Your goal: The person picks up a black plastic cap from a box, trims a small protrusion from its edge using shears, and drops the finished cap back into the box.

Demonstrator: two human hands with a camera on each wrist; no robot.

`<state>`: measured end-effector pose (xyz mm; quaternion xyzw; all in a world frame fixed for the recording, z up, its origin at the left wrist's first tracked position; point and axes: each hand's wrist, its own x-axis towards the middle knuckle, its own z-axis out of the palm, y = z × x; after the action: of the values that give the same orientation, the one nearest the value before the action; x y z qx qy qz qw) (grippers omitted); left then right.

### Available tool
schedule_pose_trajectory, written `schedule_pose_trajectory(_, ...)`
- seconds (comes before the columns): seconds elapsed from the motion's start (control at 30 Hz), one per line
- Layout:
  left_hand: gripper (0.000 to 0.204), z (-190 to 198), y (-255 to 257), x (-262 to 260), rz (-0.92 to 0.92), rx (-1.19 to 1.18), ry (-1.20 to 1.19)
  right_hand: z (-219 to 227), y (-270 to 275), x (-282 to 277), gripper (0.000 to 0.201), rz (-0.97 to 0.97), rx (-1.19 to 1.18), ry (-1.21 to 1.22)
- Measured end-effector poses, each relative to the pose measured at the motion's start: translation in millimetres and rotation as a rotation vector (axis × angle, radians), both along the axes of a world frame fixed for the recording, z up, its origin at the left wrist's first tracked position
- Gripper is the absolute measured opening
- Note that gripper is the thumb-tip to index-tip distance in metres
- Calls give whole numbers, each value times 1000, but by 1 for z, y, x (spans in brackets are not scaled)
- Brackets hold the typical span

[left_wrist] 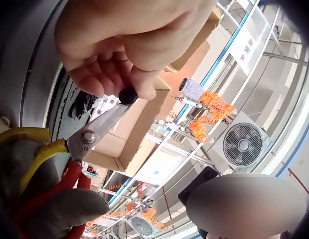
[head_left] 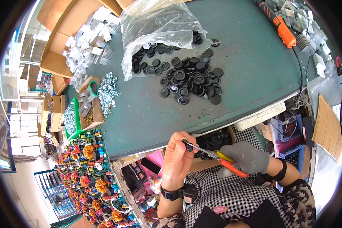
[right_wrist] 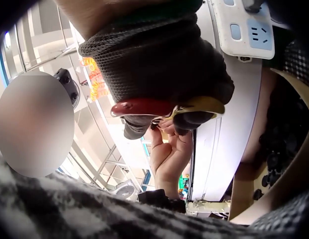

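My bare left hand (head_left: 178,161) is raised at the table's front edge and pinches a small black round cap (left_wrist: 128,95) between thumb and fingers. A grey knit glove covers my right hand (head_left: 250,157), which grips a pair of scissors (left_wrist: 88,136) by its red and yellow handles. The blades point left, with their tips right at the cap's edge. Beneath the hands an open box (head_left: 231,133) of similar black caps is partly hidden. Farther back on the green table (head_left: 140,121) lies a heap of black caps (head_left: 195,78).
A clear plastic bag (head_left: 155,22) spills caps onto the table. Heat sinks (head_left: 98,34), loose screws (head_left: 108,89) and an orange electric screwdriver (head_left: 285,34) lie around it. Circuit boards with copper coils (head_left: 89,152) crowd the left side. A white power strip (right_wrist: 249,32) runs along the table edge.
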<state>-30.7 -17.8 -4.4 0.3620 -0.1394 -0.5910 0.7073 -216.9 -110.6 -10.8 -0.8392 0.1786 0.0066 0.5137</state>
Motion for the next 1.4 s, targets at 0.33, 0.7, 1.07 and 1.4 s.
schedule_pose_trajectory(0.33,33,46,14,27,-210,459,-1258,7,-6,-17,53,-39,219,40)
schedule_pose_trajectory(0.7,22,17,-83,65,156,252,-2291,16,-4,-14,59,-114,213,-8)
schedule_pose_trajectory(1.07,10,19,-53,55,178,375,-2204,4,-8,-12,60,-131,183,-20)
schedule_pose_trajectory(1.4,12,25,-10,37,91,266,-1143,9,-11,1,69,-105,-212,-167)
